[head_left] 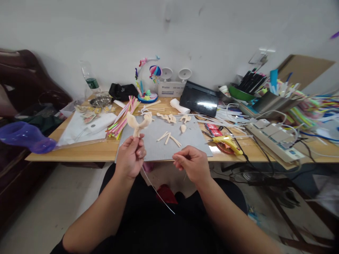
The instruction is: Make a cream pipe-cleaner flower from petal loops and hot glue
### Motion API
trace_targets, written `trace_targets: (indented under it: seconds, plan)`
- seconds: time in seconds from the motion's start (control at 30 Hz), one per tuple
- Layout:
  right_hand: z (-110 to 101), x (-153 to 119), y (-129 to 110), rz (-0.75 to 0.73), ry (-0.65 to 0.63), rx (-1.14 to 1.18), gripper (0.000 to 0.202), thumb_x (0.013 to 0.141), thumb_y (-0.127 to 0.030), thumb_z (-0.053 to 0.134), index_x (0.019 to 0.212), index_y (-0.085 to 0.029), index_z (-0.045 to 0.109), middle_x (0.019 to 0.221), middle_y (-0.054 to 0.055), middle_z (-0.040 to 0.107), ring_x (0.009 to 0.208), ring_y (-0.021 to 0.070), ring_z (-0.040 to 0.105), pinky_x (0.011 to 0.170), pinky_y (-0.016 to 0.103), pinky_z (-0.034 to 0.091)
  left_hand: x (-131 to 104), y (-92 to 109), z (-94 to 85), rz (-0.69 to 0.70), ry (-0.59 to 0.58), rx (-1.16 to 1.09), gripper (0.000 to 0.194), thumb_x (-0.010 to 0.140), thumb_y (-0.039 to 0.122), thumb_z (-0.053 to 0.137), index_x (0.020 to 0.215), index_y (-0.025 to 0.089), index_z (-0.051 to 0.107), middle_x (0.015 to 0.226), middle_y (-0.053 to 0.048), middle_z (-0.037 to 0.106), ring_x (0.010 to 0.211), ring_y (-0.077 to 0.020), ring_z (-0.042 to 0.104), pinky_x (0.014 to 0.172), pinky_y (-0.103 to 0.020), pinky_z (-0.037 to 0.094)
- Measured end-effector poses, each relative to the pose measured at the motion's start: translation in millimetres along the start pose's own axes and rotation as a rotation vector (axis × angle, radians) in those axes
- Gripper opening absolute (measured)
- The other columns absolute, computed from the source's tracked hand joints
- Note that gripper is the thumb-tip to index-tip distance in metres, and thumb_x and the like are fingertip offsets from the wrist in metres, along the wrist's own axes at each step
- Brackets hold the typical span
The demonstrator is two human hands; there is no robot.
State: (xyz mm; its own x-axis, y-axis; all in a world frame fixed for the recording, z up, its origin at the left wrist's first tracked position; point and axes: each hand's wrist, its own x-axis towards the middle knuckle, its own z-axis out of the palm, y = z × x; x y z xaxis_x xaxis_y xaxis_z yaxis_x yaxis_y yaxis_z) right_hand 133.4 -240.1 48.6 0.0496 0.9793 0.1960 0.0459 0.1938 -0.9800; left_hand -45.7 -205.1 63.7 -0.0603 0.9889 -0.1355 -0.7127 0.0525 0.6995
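Observation:
My left hand (131,155) is closed on the stem of a cream fuzzy piece (138,124) with curled lobes, upright above the front edge of the grey mat. Below that hand a thin white wire (158,194) hangs down in a curve. To the right, my right hand (192,163) is held in a pinch at the mat's front edge; what is between its fingertips, if anything, is too small to tell. On the grey mat (148,150) lie several cream strips (167,138), a leaf-shaped piece (183,128) and other curled cream pieces (166,118).
Pink and yellow stems (124,118) lie left of the mat. A yellow glue gun (227,144) and a power strip (275,141) with cables are on the right. At the back stand a colourful ornament (147,96) and a black tablet-like object (199,98).

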Motion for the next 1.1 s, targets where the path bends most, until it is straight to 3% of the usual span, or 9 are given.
trace_targets:
  seconds: [0.1, 0.27, 0.4, 0.47, 0.6, 0.67, 0.8, 0.9, 1.1]
  plan:
    - [-2.8, 4.5, 2.2, -0.003, 0.032, -0.014, 0.031, 0.072, -0.037, 0.065, 0.052, -0.017, 0.054, 0.039, -0.005, 0.051, 0.034, 0.0046, 0.043, 0.037, 0.018, 0.035, 6.9, 4.3, -2.2, 0.045, 0.041, 0.001, 0.003, 0.075, 0.01, 0.058, 0.076, 0.01, 0.06, 0.057, 0.002, 0.05, 0.037, -0.0012, 0.037, 0.035, -0.011, 0.028]
    - [-7.4, 17.1, 6.8, -0.029, -0.058, 0.116, 0.014, 0.075, -0.031, 0.062, 0.078, -0.018, 0.063, 0.063, -0.001, 0.067, 0.054, 0.0104, 0.062, 0.056, 0.026, 0.052, 2.6, -5.7, 7.3, -0.007, 0.018, -0.009, 0.004, 0.076, 0.013, 0.058, 0.076, 0.01, 0.06, 0.056, 0.002, 0.05, 0.037, -0.0005, 0.037, 0.036, -0.01, 0.028]
    - [-8.5, 14.8, 6.6, -0.054, -0.127, 0.134, 0.01, 0.078, -0.026, 0.06, 0.081, -0.018, 0.064, 0.069, 0.001, 0.069, 0.062, 0.0119, 0.065, 0.063, 0.028, 0.054, -0.7, -9.6, 17.1, -0.039, -0.024, 0.004, 0.007, 0.075, 0.016, 0.061, 0.077, 0.009, 0.061, 0.055, 0.003, 0.047, 0.037, 0.0001, 0.035, 0.035, -0.01, 0.027]
    - [-6.5, 7.6, 1.6, -0.165, -0.342, 0.095, 0.012, 0.081, -0.026, 0.056, 0.085, -0.018, 0.065, 0.077, 0.003, 0.071, 0.07, 0.0121, 0.066, 0.068, 0.028, 0.053, -0.5, -7.2, 20.5, -0.042, -0.048, 0.015, 0.007, 0.076, 0.016, 0.06, 0.077, 0.009, 0.06, 0.055, 0.004, 0.047, 0.036, 0.0002, 0.034, 0.034, -0.01, 0.025]
    - [-2.6, -6.6, -12.6, -0.469, -0.928, -0.133, 0.02, 0.085, -0.03, 0.053, 0.092, -0.016, 0.066, 0.085, 0.006, 0.071, 0.08, 0.0126, 0.064, 0.079, 0.027, 0.047, 2.5, -3.3, 26.4, -0.07, -0.088, 0.006, 0.009, 0.081, 0.013, 0.051, 0.077, 0.009, 0.059, 0.055, 0.004, 0.047, 0.035, 0.0006, 0.033, 0.034, -0.01, 0.024]
    - [-3.8, -8.3, -16.2, -0.478, -1.04, -0.249, 0.02, 0.086, -0.029, 0.052, 0.089, -0.015, 0.066, 0.081, 0.005, 0.071, 0.077, 0.0119, 0.063, 0.075, 0.025, 0.047, 7.4, -4.4, 29.5, -0.073, -0.093, 0.019, 0.013, 0.083, 0.011, 0.047, 0.075, 0.009, 0.057, 0.054, 0.004, 0.047, 0.035, 0.0006, 0.032, 0.033, -0.01, 0.023]
    - [-9.0, -3.8, -11.7, -0.359, -0.942, -0.282, 0.016, 0.084, -0.025, 0.055, 0.084, -0.014, 0.067, 0.076, 0.005, 0.07, 0.071, 0.0113, 0.064, 0.067, 0.021, 0.047, 23.7, -10.6, 36.8, 0.017, -0.041, 0.066, 0.02, 0.085, 0.009, 0.043, 0.069, 0.012, 0.054, 0.051, 0.005, 0.046, 0.034, 0.0002, 0.031, 0.032, -0.011, 0.021]
    - [-10.8, -3.8, -5.9, -0.251, -0.861, -0.18, 0.013, 0.08, -0.023, 0.059, 0.084, -0.014, 0.068, 0.074, 0.004, 0.07, 0.069, 0.0114, 0.066, 0.064, 0.02, 0.05, 31.0, -14.1, 44.0, -0.035, -0.047, 0.097, 0.022, 0.086, 0.011, 0.045, 0.067, 0.014, 0.054, 0.051, 0.005, 0.045, 0.033, 0.0003, 0.03, 0.032, -0.012, 0.021]
    - [-21.4, -15.9, -9.9, -0.068, -0.964, 0.011, 0.014, 0.078, -0.027, 0.06, 0.084, -0.018, 0.069, 0.075, 0.002, 0.072, 0.067, 0.0117, 0.067, 0.062, 0.021, 0.053, 17.9, -16.4, 51.8, -0.049, -0.091, 0.184, 0.017, 0.081, 0.018, 0.058, 0.064, 0.016, 0.055, 0.051, 0.006, 0.045, 0.032, -0.0006, 0.031, 0.031, -0.015, 0.021]
